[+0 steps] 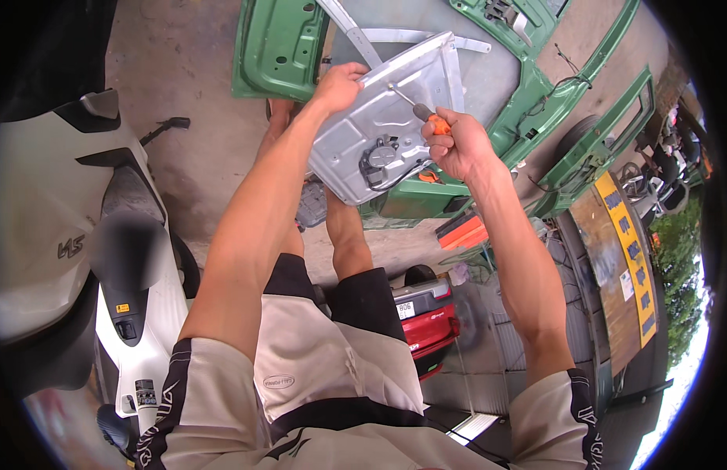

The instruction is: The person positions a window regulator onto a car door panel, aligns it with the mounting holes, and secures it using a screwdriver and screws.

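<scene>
A grey metal door panel (356, 133) with a window regulator motor (382, 157) and a black cable on its lower part is tilted in front of me. My left hand (340, 86) is closed on the panel's upper left edge. In my right hand (460, 142) is a screwdriver (432, 120) with an orange and grey handle. Its shaft slants up and left, and the tip meets the panel near a small fastener (391, 86). Beyond the panel's top, metal regulator arms (356, 35) stick out. Part of a green vehicle door (279, 47) lies behind my left hand.
More green door frames (528, 86) spread at the right and far side. An orange-red box (462, 232) sits below the panel. At left stands a white scooter (42, 219); a red vehicle (430, 325) is near my legs. A yellow-edged board (626, 258) stands at right.
</scene>
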Action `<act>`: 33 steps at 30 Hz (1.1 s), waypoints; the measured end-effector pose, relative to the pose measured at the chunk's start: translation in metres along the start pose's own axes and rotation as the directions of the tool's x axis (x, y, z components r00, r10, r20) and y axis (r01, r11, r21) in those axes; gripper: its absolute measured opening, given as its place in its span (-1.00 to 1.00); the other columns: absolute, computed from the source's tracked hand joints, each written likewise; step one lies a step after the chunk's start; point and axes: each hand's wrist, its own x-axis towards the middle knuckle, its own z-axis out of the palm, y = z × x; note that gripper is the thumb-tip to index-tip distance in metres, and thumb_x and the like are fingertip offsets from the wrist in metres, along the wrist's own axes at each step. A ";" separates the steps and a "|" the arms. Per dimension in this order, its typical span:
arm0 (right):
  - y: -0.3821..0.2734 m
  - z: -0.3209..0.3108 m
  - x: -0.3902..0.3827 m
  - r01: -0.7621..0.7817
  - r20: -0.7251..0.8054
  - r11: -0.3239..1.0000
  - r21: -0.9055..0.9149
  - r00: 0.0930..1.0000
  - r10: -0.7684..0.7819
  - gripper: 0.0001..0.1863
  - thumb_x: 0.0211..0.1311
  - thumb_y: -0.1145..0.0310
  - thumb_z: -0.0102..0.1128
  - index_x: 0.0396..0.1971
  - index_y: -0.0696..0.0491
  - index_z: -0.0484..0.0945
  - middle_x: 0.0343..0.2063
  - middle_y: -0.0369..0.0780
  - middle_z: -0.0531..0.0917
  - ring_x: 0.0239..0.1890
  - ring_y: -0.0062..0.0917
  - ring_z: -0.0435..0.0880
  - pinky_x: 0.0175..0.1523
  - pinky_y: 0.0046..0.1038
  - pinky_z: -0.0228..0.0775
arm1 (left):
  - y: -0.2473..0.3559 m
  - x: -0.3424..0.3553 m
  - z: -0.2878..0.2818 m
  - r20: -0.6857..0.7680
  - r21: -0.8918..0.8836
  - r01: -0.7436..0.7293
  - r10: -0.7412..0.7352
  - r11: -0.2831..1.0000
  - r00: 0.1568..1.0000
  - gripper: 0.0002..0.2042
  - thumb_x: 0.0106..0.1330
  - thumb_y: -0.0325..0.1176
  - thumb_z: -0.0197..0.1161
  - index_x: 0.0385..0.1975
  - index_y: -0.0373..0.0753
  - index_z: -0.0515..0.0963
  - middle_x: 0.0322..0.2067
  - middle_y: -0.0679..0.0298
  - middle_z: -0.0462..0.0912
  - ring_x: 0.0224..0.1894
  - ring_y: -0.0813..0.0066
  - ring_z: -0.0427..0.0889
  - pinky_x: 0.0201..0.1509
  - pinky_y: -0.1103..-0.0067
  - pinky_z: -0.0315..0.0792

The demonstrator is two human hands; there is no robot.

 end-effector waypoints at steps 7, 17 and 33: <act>0.003 0.005 -0.007 0.127 -0.088 0.930 -0.346 0.982 -0.167 -0.66 0.33 0.29 0.23 -0.06 0.21 0.50 -0.26 0.02 0.62 -0.45 -0.16 0.63 -0.34 -0.16 0.50 | 0.008 0.011 -0.013 0.205 -0.112 0.094 -0.070 0.989 0.976 -0.56 0.28 -0.58 0.19 0.21 -0.37 0.51 0.15 0.12 0.65 0.15 0.36 0.61 0.27 0.47 0.42; 0.033 0.008 0.010 -0.185 0.103 0.881 0.436 0.982 0.156 -0.64 0.36 0.33 0.18 0.03 0.26 0.52 -0.32 0.02 0.68 -0.38 -0.19 0.76 -0.30 -0.21 0.57 | 0.007 0.043 -0.015 0.331 -0.021 0.231 -0.211 0.973 0.920 -0.52 0.15 -0.28 0.32 0.05 -0.44 0.59 0.04 0.02 0.64 0.08 0.21 0.62 0.19 0.35 0.48; 0.008 0.015 0.009 -0.280 0.162 0.839 0.467 0.960 0.230 -0.57 0.43 0.28 0.19 0.13 0.27 0.51 -0.42 -0.18 0.62 -0.55 -0.59 0.52 -0.55 -0.51 0.29 | 0.020 0.028 -0.018 0.389 -0.084 0.323 -0.267 0.943 0.882 -0.26 0.17 -0.28 0.41 0.38 -0.39 0.34 0.33 0.00 0.42 0.32 0.15 0.47 0.36 0.32 0.39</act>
